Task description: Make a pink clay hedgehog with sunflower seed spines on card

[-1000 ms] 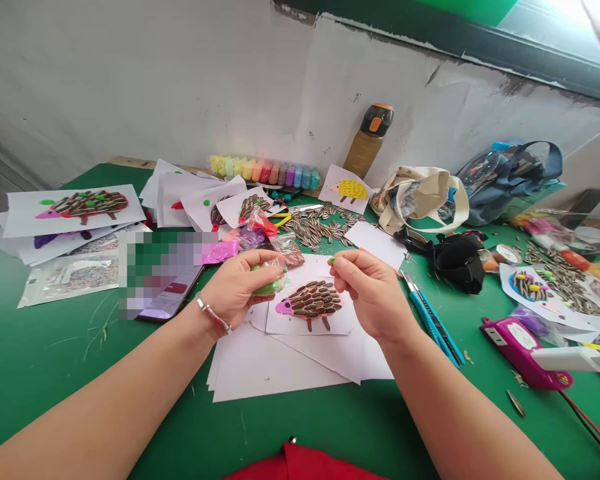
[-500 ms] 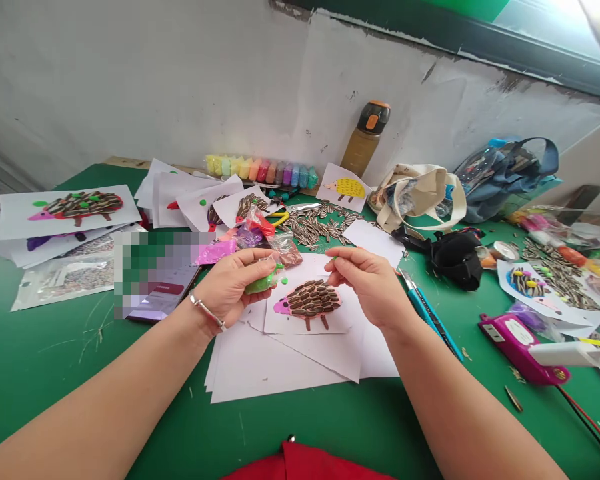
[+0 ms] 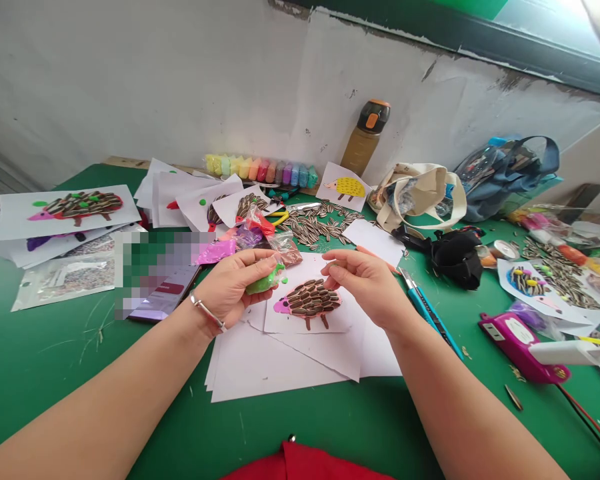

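My left hand (image 3: 233, 283) is closed on a small packet of bright green modelling clay (image 3: 263, 285), some of it squeezed out at the top. To its right, my right hand (image 3: 363, 283) is pinched, with a trace of green clay between thumb and forefinger, mostly hidden by the fingers. Below and between both hands lies a hedgehog picture (image 3: 314, 300) on white paper, its body covered in striped sunflower seeds, its snout pink, its legs brown. A small green dot of clay sits above the snout. Loose white sheets (image 3: 280, 373) lie underneath.
Bags of coloured clay (image 3: 217, 251) and a phone (image 3: 163, 293) lie to the left. Behind the picture is a pile of sunflower seeds (image 3: 315, 225). Blue cutters (image 3: 430, 313) and a magenta glue gun (image 3: 517, 347) are to the right. A bottle (image 3: 363, 143) stands by the wall.
My right hand has turned slightly and its fingers have curled, so less of the green clay shows. My left hand has barely moved and keeps the packet.
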### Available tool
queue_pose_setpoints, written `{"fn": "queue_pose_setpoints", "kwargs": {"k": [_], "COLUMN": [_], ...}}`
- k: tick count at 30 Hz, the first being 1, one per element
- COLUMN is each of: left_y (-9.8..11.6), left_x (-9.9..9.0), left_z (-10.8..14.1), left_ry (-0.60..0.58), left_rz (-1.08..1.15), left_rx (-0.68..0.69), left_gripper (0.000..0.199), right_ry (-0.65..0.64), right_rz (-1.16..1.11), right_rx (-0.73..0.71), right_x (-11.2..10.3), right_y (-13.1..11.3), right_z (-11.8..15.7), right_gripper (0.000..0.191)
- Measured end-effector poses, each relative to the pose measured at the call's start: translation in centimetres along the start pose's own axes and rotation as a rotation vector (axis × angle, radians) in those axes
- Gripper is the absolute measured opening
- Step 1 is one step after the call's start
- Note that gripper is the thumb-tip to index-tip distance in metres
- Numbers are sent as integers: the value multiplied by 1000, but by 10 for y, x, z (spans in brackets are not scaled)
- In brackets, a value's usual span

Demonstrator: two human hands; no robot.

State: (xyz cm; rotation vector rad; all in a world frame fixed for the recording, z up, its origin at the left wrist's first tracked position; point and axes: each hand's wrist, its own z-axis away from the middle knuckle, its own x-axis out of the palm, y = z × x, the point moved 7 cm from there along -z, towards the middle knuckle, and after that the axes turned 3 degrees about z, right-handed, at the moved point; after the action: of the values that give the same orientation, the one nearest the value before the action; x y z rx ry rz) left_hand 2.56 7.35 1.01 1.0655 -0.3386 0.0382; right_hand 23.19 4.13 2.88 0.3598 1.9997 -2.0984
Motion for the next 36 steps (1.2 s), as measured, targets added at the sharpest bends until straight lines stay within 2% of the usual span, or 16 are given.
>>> {"fn": "queue_pose_setpoints", "kwargs": {"k": [4, 9, 11, 14, 17, 21, 23, 27, 36], "left_y": [0, 1, 0, -1, -1, -1, 0, 0, 0], "left_x": [0, 0, 0, 0, -1, 0, 1, 0, 1], "left_z": [0, 0, 0, 0, -1, 0, 0, 0, -1], "left_ry": [9, 6, -1, -3, 1, -2, -5, -6, -19], "left_rz": [0, -1, -3, -2, 0, 4, 9, 6, -16], "left_rx": [-4, 2, 3, 6, 6, 2, -1, -3, 7], "left_gripper": [43, 40, 40, 41, 43, 43, 42, 42, 44], "right_ry": [22, 99, 62, 10, -3, -21, -22, -10, -77], "right_rz": [66, 253, 233, 198, 318, 543, 579, 606, 745], "right_rx": [29, -62, -68, -26, -34, -113, -158, -186, -248], "right_x": [-2, -9, -7, -1, 1, 2, 3, 4, 19], "right_y": [0, -8, -5, 4, 5, 1, 0, 3, 4], "right_z": [1, 1, 1, 0, -2, -4, -4, -5, -7], "right_gripper": [23, 20, 13, 18, 20, 20, 16, 23, 25]}}
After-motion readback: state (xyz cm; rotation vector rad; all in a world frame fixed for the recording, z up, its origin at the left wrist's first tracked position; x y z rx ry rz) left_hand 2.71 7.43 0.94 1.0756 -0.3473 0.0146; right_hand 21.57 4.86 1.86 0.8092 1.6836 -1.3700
